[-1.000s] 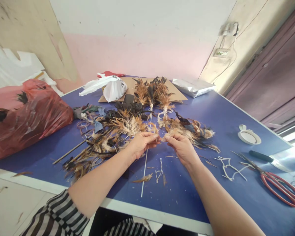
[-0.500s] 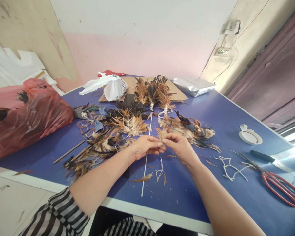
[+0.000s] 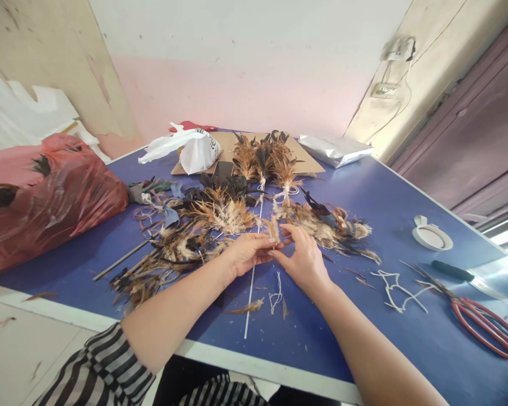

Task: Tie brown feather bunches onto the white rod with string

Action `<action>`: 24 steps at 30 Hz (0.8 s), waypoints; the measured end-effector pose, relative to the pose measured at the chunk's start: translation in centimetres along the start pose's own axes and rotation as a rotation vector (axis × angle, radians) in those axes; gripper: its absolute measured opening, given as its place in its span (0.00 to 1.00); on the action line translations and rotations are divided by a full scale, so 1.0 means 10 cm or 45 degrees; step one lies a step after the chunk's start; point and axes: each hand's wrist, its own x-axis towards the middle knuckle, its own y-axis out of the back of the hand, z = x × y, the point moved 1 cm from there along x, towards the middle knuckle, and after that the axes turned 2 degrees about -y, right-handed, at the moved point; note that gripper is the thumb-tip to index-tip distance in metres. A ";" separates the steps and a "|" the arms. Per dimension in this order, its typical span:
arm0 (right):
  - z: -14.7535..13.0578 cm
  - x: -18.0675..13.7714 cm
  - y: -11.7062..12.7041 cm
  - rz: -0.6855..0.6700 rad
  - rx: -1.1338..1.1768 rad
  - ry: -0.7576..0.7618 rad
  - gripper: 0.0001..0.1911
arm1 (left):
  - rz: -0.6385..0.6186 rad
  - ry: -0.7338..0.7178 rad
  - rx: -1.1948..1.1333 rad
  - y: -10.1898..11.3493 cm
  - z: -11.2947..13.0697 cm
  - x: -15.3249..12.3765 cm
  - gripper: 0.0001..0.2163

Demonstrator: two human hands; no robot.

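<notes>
Both hands meet over the middle of the blue table (image 3: 372, 186). My left hand (image 3: 248, 252) pinches the quill ends of a small brown feather tuft (image 3: 273, 228) that stands up between the fingers. My right hand (image 3: 301, 256) has its fingers curled against the same tuft from the right. A thin white stick (image 3: 252, 269) runs under the hands toward the table's front edge. A loose feather pile (image 3: 186, 237) lies to the left and another feather pile (image 3: 328, 223) to the right. Tied feather bundles (image 3: 265, 160) lie behind.
A red plastic bag (image 3: 46, 197) fills the left end. A white bag (image 3: 195, 149), cardboard (image 3: 298, 155) and a silver packet (image 3: 334, 148) sit at the back. White string scraps (image 3: 395, 287), red-handled scissors (image 3: 482, 324), a knife (image 3: 461, 274) and a white lid (image 3: 432, 237) lie on the right.
My hands have come together: the gap between them has closed, and the small tuft now stands upright at my left fingertips with my right fingers against it.
</notes>
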 end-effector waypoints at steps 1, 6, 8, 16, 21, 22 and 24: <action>0.01 0.00 -0.01 0.003 -0.010 -0.012 0.26 | -0.009 -0.003 0.028 -0.01 -0.01 -0.01 0.10; 0.09 0.01 -0.04 -0.003 0.120 -0.135 0.25 | -0.008 -0.057 0.123 -0.03 -0.05 0.00 0.12; 0.12 0.02 -0.04 -0.096 0.261 -0.226 0.24 | 0.034 -0.111 0.175 -0.03 -0.03 0.01 0.12; 0.10 0.07 0.06 -0.236 0.765 -0.592 0.12 | 0.042 -0.271 0.568 -0.05 0.03 -0.02 0.12; 0.11 0.05 -0.02 -0.122 0.843 -0.579 0.11 | 0.016 -0.310 0.647 -0.07 -0.01 -0.04 0.11; 0.12 0.04 -0.04 -0.091 0.861 -0.590 0.11 | 0.032 -0.327 0.648 -0.08 -0.02 -0.04 0.11; 0.11 0.03 -0.07 -0.044 0.912 -0.612 0.11 | 0.072 -0.350 0.643 -0.09 -0.02 -0.04 0.11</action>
